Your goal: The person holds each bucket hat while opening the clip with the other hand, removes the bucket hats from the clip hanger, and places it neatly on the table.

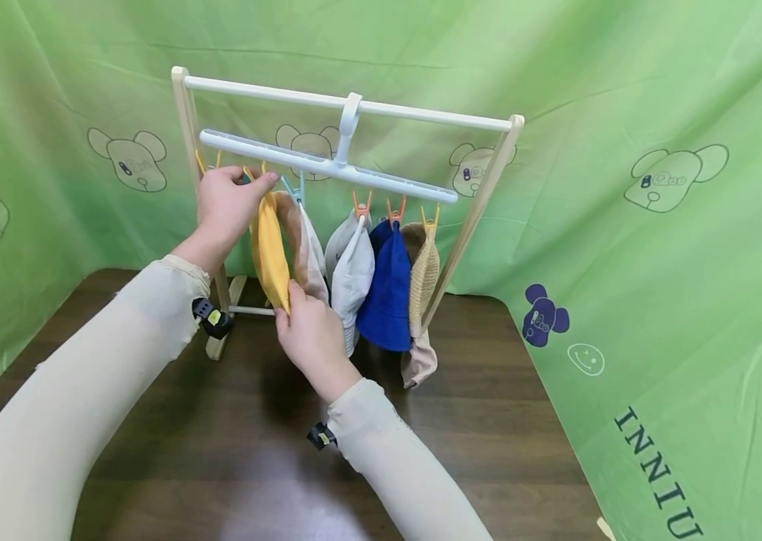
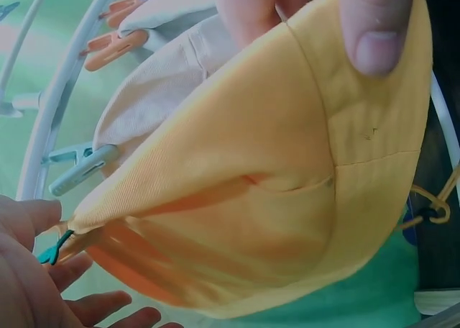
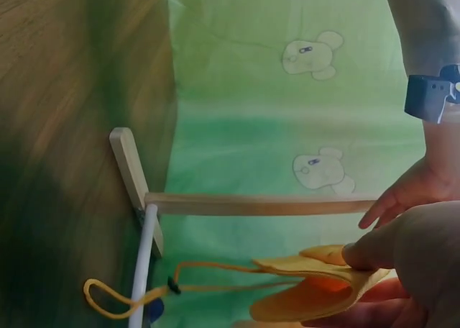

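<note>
A yellow bucket hat (image 1: 270, 252) hangs at its upper end from a yellow clothespin under the bar of a light-blue clip hanger (image 1: 273, 154). My left hand (image 1: 228, 201) is at that upper end, its thumb and a finger on either side of the clothespin; other fingers spread loosely in the left wrist view. Lower down, my right hand (image 1: 313, 336) pinches the hat's brim between thumb and fingers. A yellow chin cord (image 3: 129, 299) trails from the hat in the right wrist view. Part of the clothespin is hidden by my left hand.
Right of the yellow hat, a beige hat (image 1: 312, 255), a white hat (image 1: 354, 263), a blue hat (image 1: 388, 300) and a woven hat (image 1: 424, 274) hang from clothespins. A wooden rack (image 1: 482, 188) carries the hanger above a brown table (image 1: 219, 466). Green printed cloth (image 1: 624, 90) surrounds it.
</note>
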Demonstrator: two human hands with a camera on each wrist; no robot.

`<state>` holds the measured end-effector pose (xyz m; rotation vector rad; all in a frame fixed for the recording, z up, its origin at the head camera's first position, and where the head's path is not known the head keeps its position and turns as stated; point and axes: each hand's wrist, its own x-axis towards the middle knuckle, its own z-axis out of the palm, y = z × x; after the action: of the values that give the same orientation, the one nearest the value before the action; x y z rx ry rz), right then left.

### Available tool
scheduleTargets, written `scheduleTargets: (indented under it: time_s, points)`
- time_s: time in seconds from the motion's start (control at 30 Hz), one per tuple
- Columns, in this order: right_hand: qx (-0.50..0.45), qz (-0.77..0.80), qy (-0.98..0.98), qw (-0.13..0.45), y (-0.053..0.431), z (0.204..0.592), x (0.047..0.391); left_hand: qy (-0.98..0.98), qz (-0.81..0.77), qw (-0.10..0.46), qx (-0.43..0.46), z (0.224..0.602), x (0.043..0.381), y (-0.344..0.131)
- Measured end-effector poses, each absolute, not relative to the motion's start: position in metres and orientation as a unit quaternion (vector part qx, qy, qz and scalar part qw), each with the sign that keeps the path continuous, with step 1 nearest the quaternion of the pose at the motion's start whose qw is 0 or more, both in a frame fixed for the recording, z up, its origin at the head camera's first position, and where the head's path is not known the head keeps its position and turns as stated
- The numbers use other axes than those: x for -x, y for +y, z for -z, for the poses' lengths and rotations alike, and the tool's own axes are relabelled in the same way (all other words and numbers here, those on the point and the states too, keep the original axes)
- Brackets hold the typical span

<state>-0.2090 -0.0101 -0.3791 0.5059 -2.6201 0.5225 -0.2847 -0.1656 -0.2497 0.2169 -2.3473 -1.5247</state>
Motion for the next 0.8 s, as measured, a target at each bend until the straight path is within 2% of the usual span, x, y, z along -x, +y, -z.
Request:
scheduleTargets:
  time_s: [0.43,0.8]
  points:
    - [-0.212,-0.162,-0.936,0.23,-0.0054,0.3831,0.2108,-0.825,0.528,0.188,-0.072,0.2535,0.2859,-0.1662]
    - [-0.211,-0.161,-0.933,0.244,-0.0017,0.3884,0.213,-0.824,0.532,0.182,-0.071,0.2545,0.2873,-0.169]
